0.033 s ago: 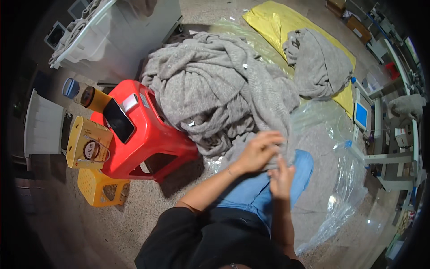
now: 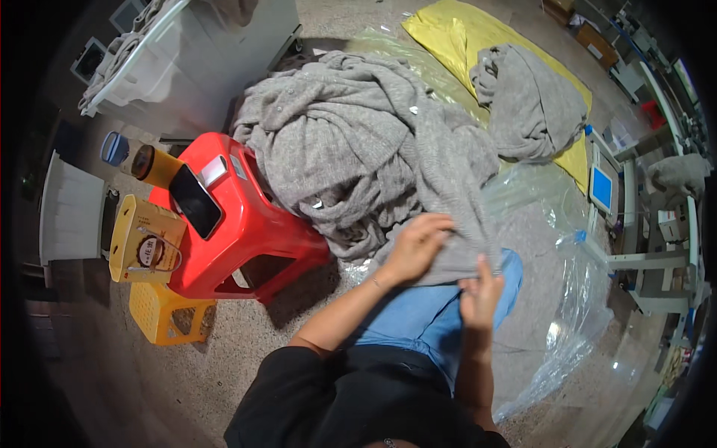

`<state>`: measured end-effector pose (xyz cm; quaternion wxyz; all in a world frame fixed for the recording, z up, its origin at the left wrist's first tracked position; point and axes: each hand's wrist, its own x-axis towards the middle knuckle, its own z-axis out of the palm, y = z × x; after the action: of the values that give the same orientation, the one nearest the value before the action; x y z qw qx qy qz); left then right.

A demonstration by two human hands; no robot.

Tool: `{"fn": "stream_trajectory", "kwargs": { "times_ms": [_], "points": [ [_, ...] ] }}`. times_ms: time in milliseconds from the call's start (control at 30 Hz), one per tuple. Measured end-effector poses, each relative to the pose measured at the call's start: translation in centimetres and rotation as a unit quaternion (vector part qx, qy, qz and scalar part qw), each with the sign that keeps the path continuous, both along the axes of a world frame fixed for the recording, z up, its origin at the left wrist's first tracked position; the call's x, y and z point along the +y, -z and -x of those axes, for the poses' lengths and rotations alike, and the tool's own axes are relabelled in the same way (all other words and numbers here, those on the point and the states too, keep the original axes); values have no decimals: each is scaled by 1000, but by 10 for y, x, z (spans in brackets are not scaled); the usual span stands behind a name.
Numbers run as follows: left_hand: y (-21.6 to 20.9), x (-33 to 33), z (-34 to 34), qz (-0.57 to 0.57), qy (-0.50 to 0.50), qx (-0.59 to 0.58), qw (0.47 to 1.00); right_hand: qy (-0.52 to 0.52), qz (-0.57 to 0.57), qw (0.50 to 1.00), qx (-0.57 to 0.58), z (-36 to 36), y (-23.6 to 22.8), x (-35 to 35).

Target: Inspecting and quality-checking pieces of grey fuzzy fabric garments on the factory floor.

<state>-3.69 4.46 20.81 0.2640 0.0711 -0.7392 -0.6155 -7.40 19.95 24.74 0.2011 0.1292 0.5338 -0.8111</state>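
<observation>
Across my lap, over blue jeans, lies the end of a grey knit piece [image 2: 457,263]. It runs back into a large heap of grey knitwear [image 2: 336,149] on the floor in front of me. My left hand [image 2: 418,250] is closed on the knit at the left, fingers bent with the tips together. At its near right edge my right hand [image 2: 480,295] pinches the cloth, index finger pointing away from me. The fingertips of both hands are slightly blurred. The hands are apart, with a stretch of knit between them.
Left stands a red stool [image 2: 246,216] carrying a phone [image 2: 196,201] and a yellow-brown bottle [image 2: 158,166]. Near it are a paper bag [image 2: 148,239], a yellow stool [image 2: 168,313] and a white bin [image 2: 194,67]. More knitwear [image 2: 530,104] lies on yellow sheeting [image 2: 448,30]; clear plastic [image 2: 560,328] spreads at right.
My hands have moved apart: the left slightly left, the right to the right. The knit between them, bunched before, now lies flatter over my lap.
</observation>
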Motion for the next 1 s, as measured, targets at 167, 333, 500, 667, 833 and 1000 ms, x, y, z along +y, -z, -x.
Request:
{"fn": "stream_trajectory", "kwargs": {
  "times_ms": [167,333,500,667,833,1000],
  "points": [
    [160,-50,-40,-15,-31,-395,918,88,-47,995,25,36,-31,45],
    [243,-44,-26,-313,-108,-445,832,83,-123,979,139,40,-49,54],
    [237,-50,29,-245,7,-433,867,111,-200,968,102,35,-77,70],
    [226,-34,32,-406,156,-449,780,69,-154,964,205,83,-84,98],
    [144,-52,38,-477,-137,-187,848,97,-266,928,241,197,-69,115],
    [-13,-31,5,-571,-47,25,819,161,-412,859,258,226,-103,89]
  ]
}}
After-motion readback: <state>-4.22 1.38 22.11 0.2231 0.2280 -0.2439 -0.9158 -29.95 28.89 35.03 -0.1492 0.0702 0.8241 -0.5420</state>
